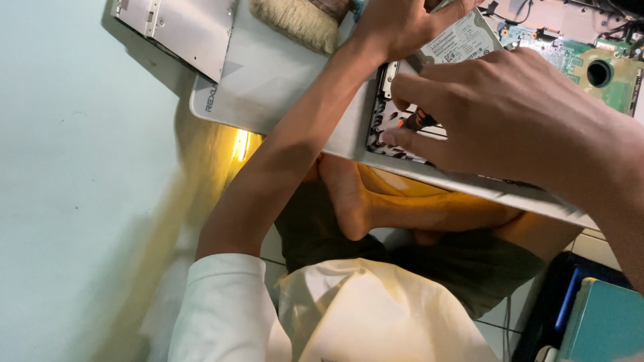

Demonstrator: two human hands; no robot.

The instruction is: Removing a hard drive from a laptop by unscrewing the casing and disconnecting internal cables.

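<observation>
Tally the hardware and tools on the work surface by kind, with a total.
Hard drive: 1
Optical drive: 1
Circuit board: 1
Brush: 1
Screwdriver in right hand: 1
Total: 5

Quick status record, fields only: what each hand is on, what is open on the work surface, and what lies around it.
left hand: rests on the hard drive
right hand: grips a screwdriver with a black and orange handle
screwdriver tip: hidden by the fingers
work surface: grey mat
laptop: opened, green circuit board exposed
other items: brush and silver drive unit at the mat's far-left end
posture: seated cross-legged, bare foot under the mat's edge
</observation>
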